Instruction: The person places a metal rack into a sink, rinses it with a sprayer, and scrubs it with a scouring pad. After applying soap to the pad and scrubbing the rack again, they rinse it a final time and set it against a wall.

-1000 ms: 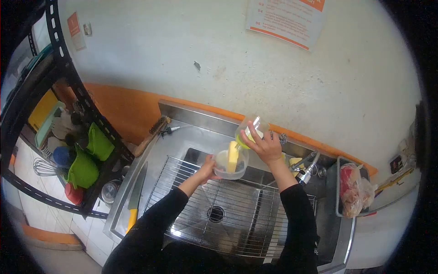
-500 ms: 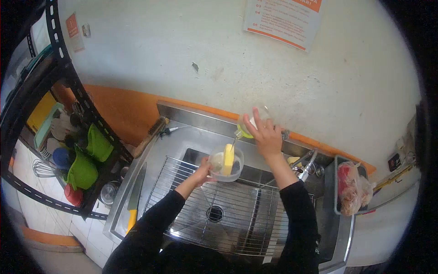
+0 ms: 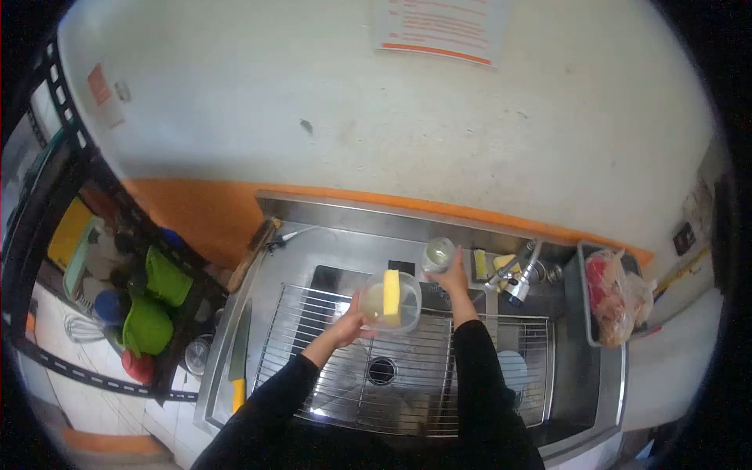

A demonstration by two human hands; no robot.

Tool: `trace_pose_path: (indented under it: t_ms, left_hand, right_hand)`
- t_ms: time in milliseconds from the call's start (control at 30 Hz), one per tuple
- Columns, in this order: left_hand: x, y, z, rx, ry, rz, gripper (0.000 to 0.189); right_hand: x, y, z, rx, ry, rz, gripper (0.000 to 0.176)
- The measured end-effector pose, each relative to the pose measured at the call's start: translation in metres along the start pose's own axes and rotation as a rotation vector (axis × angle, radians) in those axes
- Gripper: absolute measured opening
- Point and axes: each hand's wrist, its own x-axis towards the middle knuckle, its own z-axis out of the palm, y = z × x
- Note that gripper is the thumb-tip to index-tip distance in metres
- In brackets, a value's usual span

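My left hand (image 3: 348, 325) is wrapped round the side of a clear plastic tub (image 3: 410, 304), held above the wire rack over the sink. A yellow sponge (image 3: 391, 291) stands on edge inside it, with its upper end near the tub's far rim. My right hand (image 3: 451, 280) grips a clear bottle (image 3: 439, 252) low on its side. The bottle is about upright over the steel ledge at the back of the sink, with pale liquid showing inside.
A wire rack (image 3: 313, 345) spans the sink, above the drain (image 3: 381, 370). At left lie a yellow-handled knife (image 3: 238, 380) and a brush (image 3: 252, 258). The tap (image 3: 518, 283) and a grey bin (image 3: 589, 317) with bagged items stand at right. A black shelf rises far left.
The bottle, tipped over the tub and pouring onto the sponge earlier, is now upright and lower, back at the ledge. My left hand still holds the tub; the view has shifted.
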Motion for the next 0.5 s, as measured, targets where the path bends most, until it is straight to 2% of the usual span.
trace_pose_path:
  t_ms: [100, 167, 200, 300, 367, 433, 500]
  left_hand:
    - [-0.007, -0.003, 0.027, -0.052, -0.096, -0.06, 0.084]
    - [-0.007, -0.006, 0.045, -0.024, -0.138, -0.081, 0.083]
    - [-0.005, -0.009, 0.052, -0.031, -0.164, -0.111, 0.083]
    - [0.003, -0.015, 0.078, -0.058, -0.222, -0.165, 0.082]
    - [0.009, -0.017, 0.106, -0.083, -0.247, -0.162, 0.082]
    - [0.015, -0.017, 0.135, -0.098, -0.276, -0.159, 0.082]
    - [0.021, -0.022, 0.155, -0.124, -0.315, -0.143, 0.081]
  right_hand:
    - [0.006, 0.028, -0.014, -0.124, -0.112, -0.088, 0.112]
    - [0.0, 0.05, -0.048, -0.106, -0.412, 0.048, 0.109]
    - [-0.011, 0.065, -0.068, -0.09, -0.435, 0.096, 0.104]
    - [-0.033, 0.104, -0.117, -0.14, 0.011, 0.134, 0.086]
    - [-0.02, 0.121, -0.136, -0.24, 0.24, 0.116, 0.075]
    - [0.004, 0.138, -0.142, -0.405, 0.298, 0.047, 0.064]
    - [0.021, 0.155, -0.145, -0.57, 0.248, -0.068, 0.051]
